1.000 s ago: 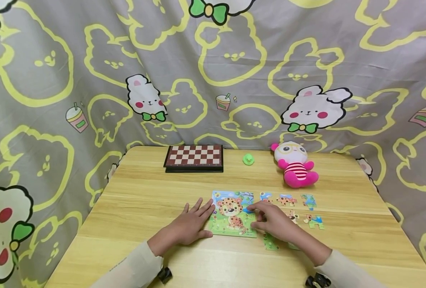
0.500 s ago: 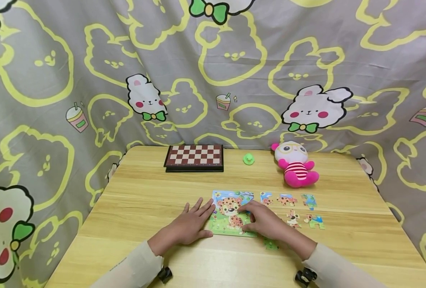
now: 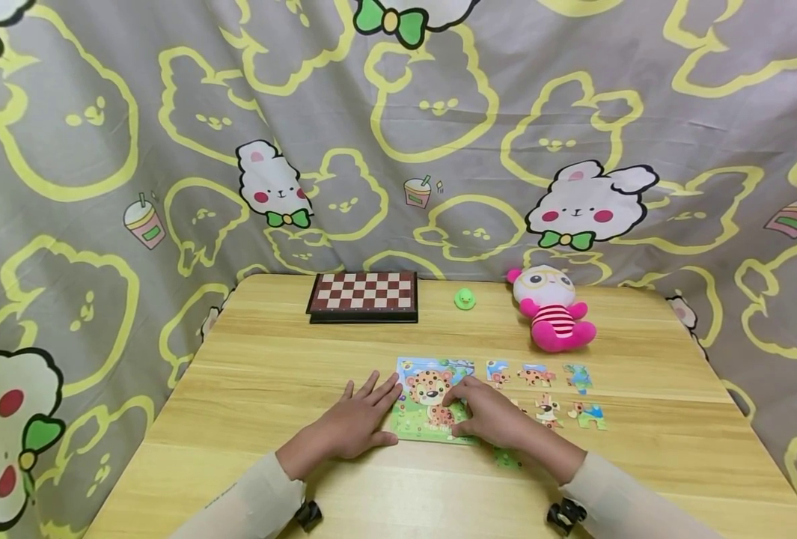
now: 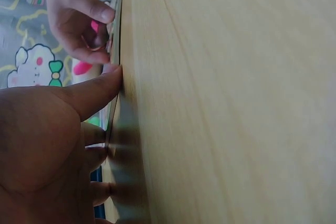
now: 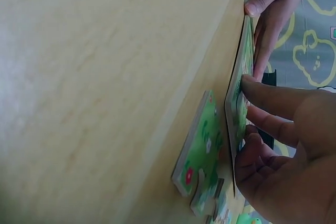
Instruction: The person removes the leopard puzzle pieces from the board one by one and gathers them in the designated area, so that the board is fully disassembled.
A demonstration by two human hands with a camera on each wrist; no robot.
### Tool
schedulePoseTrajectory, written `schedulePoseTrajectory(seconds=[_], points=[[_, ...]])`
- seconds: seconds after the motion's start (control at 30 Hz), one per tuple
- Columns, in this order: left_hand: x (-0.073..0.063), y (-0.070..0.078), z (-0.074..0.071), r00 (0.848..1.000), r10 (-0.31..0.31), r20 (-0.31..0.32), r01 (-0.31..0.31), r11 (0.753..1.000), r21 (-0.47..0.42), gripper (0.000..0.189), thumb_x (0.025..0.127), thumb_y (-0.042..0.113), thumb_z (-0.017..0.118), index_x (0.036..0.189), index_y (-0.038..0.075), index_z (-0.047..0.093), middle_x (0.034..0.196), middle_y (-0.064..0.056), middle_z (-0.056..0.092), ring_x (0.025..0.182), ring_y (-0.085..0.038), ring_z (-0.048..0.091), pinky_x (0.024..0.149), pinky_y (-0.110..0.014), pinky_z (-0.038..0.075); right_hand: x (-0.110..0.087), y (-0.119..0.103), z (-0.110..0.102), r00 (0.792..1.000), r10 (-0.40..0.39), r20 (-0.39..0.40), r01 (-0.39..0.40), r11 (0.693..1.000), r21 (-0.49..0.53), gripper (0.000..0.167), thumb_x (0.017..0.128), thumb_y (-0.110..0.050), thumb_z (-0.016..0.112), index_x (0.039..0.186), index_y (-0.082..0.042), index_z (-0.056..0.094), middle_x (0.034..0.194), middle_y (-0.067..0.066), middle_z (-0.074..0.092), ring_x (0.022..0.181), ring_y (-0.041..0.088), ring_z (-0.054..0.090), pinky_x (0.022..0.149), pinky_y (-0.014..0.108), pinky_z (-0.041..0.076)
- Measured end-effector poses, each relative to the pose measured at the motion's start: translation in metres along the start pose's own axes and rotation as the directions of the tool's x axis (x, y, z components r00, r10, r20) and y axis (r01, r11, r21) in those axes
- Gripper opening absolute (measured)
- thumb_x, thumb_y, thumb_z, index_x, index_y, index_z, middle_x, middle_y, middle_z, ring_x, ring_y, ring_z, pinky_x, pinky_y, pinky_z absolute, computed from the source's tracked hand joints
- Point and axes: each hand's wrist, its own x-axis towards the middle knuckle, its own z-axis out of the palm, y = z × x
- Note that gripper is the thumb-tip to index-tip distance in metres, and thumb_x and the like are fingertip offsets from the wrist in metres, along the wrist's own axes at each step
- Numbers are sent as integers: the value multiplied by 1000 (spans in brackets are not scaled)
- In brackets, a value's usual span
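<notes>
A flat leopard picture puzzle board lies on the table in the middle of the head view. My left hand rests spread at its left side, fingertips on the edge and thumb at the near corner. Over the board's right half, my right hand has thumb and forefinger bent toward the surface. A thin puzzle piece seems to be pinched between them; its face is mostly hidden. In the right wrist view the other fingers curl, and a loose green puzzle piece lies beside the board.
Several loose puzzle pieces lie right of the board, some behind my right hand. Farther back are a chequered game box, a small green duck and a pink-and-white plush toy. A patterned curtain surrounds the wooden table.
My right hand has moved left from the board's right edge to over the picture, uncovering some loose pieces. The left hand has stayed still.
</notes>
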Motion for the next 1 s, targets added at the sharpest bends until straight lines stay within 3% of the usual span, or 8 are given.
schedulePoseTrajectory(seconds=[0.2,0.57,0.73,1.0], points=[[0,0,0,1000,-1,-2,1,1000,-1,85,101,59,52,167,17,18,174,-1,8,159,-37,7,119,-70,18,0,0,1,1000,-9,-6,9,1000,8,30,82,-13,88,108,-16,72,108,-3,56,101,16,57,89,42,52],[1,-1,1,1000,2,-9,-2,1000,-11,85,101,59,53,167,17,20,174,-2,10,159,-37,7,118,-71,19,-3,-3,1,998,-54,-42,56,998,34,25,86,-13,84,105,-24,70,108,-5,60,99,16,55,83,38,49],[1,-1,1,1000,0,-6,0,1000,-10,85,101,59,53,167,16,20,174,-2,10,159,-37,7,118,-71,19,-4,-3,0,995,-99,-31,101,992,71,23,90,-7,79,107,-22,71,111,-6,71,110,18,64,93,43,53],[0,0,1,1000,0,-5,0,1000,-8,85,101,59,53,167,17,20,174,-2,10,159,-37,7,119,-71,19,-5,3,-1,996,-85,-23,87,986,141,22,96,-5,71,107,-24,73,120,-5,72,122,23,64,102,50,51]])
